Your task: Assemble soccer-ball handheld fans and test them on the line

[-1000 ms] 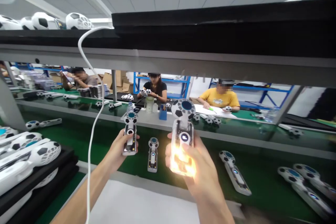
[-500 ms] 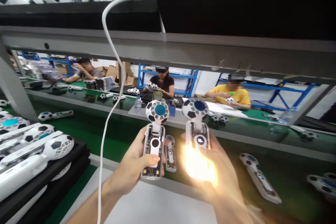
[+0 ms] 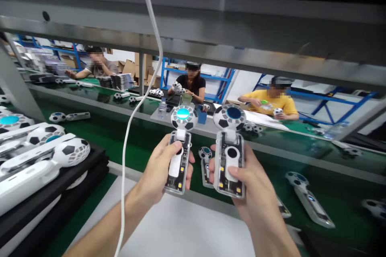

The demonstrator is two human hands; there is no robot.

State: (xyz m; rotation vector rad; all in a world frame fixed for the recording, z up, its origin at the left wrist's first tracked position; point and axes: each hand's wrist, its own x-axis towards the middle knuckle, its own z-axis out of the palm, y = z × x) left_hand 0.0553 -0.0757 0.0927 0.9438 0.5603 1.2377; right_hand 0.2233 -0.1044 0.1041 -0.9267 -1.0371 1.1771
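My left hand (image 3: pixel 155 172) is closed around the clear handle of a handheld fan (image 3: pixel 174 166) with a black-and-white football-patterned head. Its thumb presses near the round dark spot at the top of the white strip, and the disc in the head glows bright blue. In my right hand (image 3: pixel 257 184) is a similar handheld fan (image 3: pixel 222 160), held upright beside the first. The right thumb rests on the lower white strip, and that fan's disc is dark blue. Both heads tip up above my fists, apart from each other.
A white cable (image 3: pixel 128 136) hangs in front of my left forearm. Stacked fans (image 3: pixel 72 152) lie on black trays at left. More fans (image 3: pixel 310 200) lie on the green bench at right. A metal shelf beam (image 3: pixel 193 28) crosses overhead. Three co-workers sit opposite.
The bright flare over my right hand is gone and its fan's small display is dark. My left thumb has moved up the handle, and the left disc glows brighter. The view has tilted down.
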